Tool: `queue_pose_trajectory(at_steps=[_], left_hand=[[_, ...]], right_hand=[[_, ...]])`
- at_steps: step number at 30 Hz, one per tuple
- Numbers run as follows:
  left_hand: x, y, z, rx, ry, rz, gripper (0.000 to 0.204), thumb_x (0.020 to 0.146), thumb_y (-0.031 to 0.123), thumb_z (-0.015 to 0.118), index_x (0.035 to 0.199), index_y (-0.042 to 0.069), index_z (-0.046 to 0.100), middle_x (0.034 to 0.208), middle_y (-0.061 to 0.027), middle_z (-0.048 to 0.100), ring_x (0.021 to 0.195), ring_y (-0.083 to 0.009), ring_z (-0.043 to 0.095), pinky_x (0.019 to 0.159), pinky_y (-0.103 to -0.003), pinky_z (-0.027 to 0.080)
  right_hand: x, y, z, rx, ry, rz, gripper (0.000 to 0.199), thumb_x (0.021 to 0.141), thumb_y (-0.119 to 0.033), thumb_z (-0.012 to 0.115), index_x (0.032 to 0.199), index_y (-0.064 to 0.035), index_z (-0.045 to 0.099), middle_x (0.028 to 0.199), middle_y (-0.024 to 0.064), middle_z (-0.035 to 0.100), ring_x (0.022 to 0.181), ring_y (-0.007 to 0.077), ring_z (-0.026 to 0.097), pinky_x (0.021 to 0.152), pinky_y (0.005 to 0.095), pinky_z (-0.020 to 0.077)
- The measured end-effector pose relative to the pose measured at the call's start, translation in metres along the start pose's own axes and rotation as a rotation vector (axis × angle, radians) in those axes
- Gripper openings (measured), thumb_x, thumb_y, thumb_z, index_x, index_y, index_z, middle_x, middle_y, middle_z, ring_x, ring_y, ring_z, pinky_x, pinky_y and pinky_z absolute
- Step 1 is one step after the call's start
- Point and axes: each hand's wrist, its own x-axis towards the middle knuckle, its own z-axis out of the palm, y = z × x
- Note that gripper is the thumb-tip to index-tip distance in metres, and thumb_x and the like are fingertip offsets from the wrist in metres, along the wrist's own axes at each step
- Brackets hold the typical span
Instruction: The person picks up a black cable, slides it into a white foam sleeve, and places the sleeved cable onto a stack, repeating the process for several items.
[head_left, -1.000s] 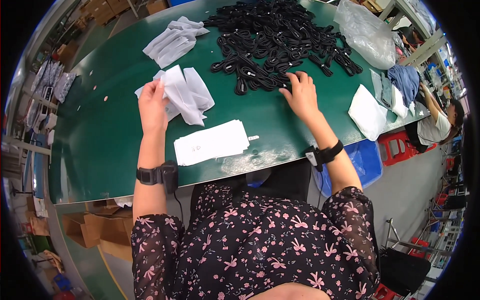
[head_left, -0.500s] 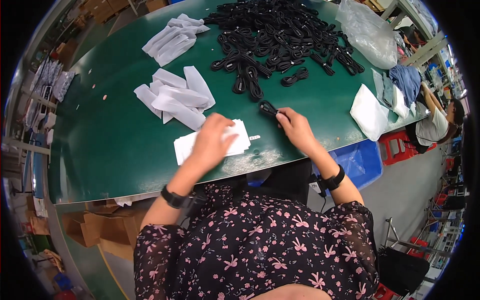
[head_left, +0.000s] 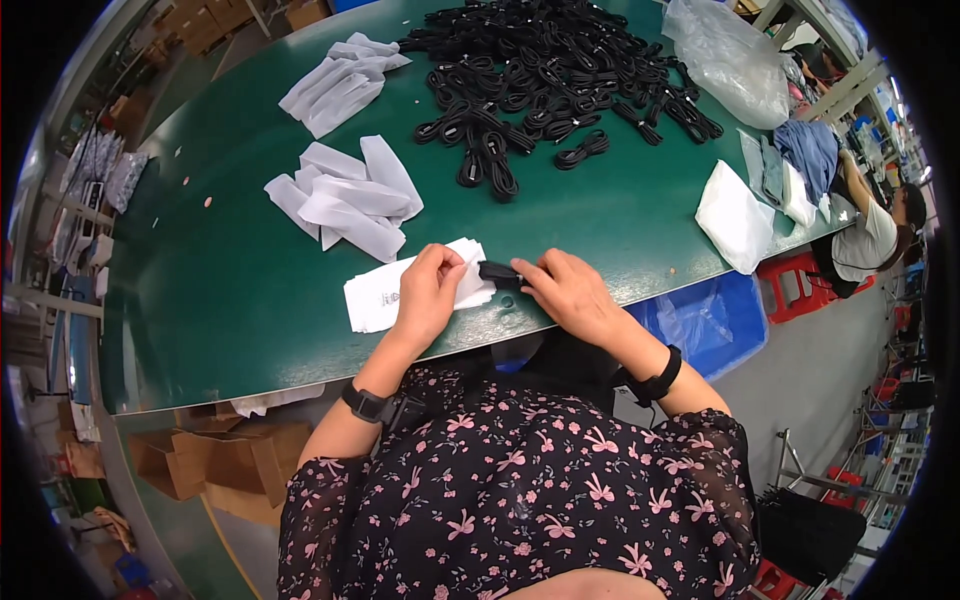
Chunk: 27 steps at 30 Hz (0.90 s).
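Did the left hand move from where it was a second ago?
Yes. The left hand came off the loose white bags farther up the green table and moved toward the near edge, onto the flat white bag.

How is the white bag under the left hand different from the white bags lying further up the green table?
The white bag under the left hand lies alone, flat, at the table edge; the loose bags overlap in a heap further up. The right hand pushes a black cable bundle at the near bag's mouth; the heap lies untouched. Both are white, flat and oblong.
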Motion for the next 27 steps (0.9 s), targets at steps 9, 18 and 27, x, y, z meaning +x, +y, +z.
queue_pose_trajectory(at_steps=[9,18,27], left_hand=[[0.006,0.021,-0.005,0.244,-0.017,0.506,0.006,0.084,0.0,0.061,0.085,0.002,0.056,0.095,-0.0094,0.058,0.084,-0.0225,0.054,0.071,-0.031,0.045],[0.027,0.02,-0.034,-0.148,-0.007,0.126,0.011,0.089,0.011,0.063,0.091,0.001,0.058,0.096,-0.0049,0.061,0.083,-0.0158,0.054,0.072,-0.029,0.044],[0.086,0.002,-0.109,-0.356,0.461,0.064,0.013,0.091,0.012,0.062,0.101,0.003,0.061,0.087,-0.0028,0.06,0.074,-0.0168,0.057,0.071,-0.027,0.045]], right_hand=[[0.009,0.001,0.024,0.867,-0.064,0.538,0.028,0.087,-0.009,0.065,0.113,-0.0028,0.059,0.098,0.0108,0.057,0.08,0.0261,0.061,0.074,0.0324,0.05],[0.056,-0.014,0.008,0.822,0.182,0.094,0.034,0.083,-0.006,0.07,0.116,-0.0055,0.061,0.105,0.0108,0.053,0.084,0.0172,0.056,0.073,0.0286,0.0476],[0.108,0.063,0.044,-0.101,0.125,0.284,0.041,0.085,-0.021,0.069,0.116,-0.0001,0.054,0.105,0.0185,0.056,0.079,0.0358,0.06,0.071,0.0411,0.052]])
